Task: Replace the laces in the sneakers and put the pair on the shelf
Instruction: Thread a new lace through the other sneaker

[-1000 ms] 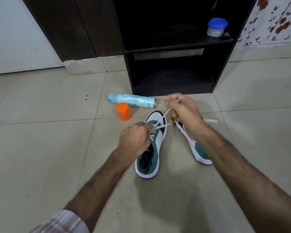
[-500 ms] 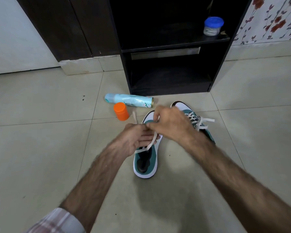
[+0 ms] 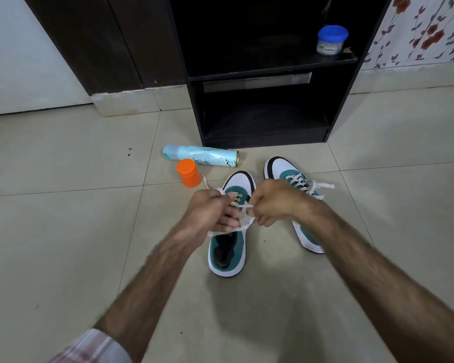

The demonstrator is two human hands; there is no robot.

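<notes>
Two white and teal sneakers stand on the tiled floor, toes toward the shelf. Over the left sneaker my left hand grips one end of its white lace, and my right hand pinches the other end beside it. Both hands hover close together above the tongue. The right sneaker is laced, with a white bow at its top; my right forearm covers its heel side. The black shelf unit stands just beyond the shoes, its lower compartment dark.
A pale blue spray can lies on the floor left of the shoes, with an orange cap standing by it. A blue-lidded jar sits on the upper shelf board. A dark cabinet door is to the left.
My right hand has come back from beyond the toe to meet my left hand over the left sneaker, uncovering the right sneaker. The lace now hangs in loops between both hands.
</notes>
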